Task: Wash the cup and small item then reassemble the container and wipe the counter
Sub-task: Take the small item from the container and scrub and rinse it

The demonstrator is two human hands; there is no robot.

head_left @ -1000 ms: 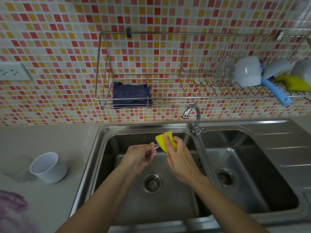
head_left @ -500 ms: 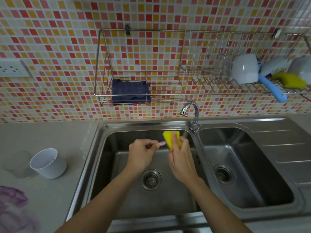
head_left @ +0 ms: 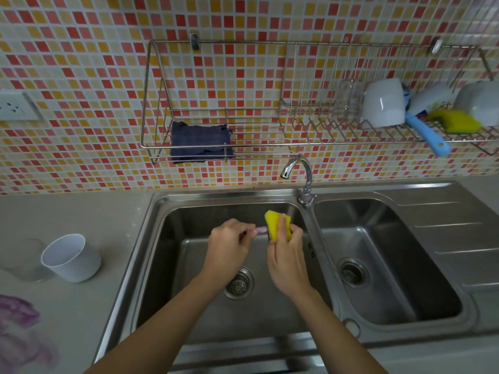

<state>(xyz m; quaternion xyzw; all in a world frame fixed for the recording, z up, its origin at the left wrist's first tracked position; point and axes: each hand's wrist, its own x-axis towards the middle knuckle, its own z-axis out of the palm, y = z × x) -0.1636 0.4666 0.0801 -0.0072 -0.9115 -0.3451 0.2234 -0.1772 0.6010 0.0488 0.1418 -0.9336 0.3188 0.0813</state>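
Over the left basin of the steel sink (head_left: 151,238), my left hand (head_left: 229,247) pinches a small pale purple item (head_left: 260,230) by one end. My right hand (head_left: 286,255) grips a folded yellow sponge (head_left: 275,224) that is pressed against the item's other end. On the counter to the left a white cup (head_left: 70,258) stands tilted, next to a clear glass container (head_left: 24,261). A purple-stained cloth (head_left: 19,330) lies at the lower left of the counter.
The tap (head_left: 299,171) curves over the divider between the basins, with no visible water flow. A wall rack (head_left: 216,130) holds a dark blue cloth (head_left: 199,143); its right part holds white cups (head_left: 383,102), a blue-handled brush (head_left: 428,136) and a second yellow sponge (head_left: 456,121). A socket (head_left: 13,106) sits far left.
Both hands stay together over the left basin while the sponge shifts slightly along the small item. The camera view has drifted a little; the cup and glass have not moved.
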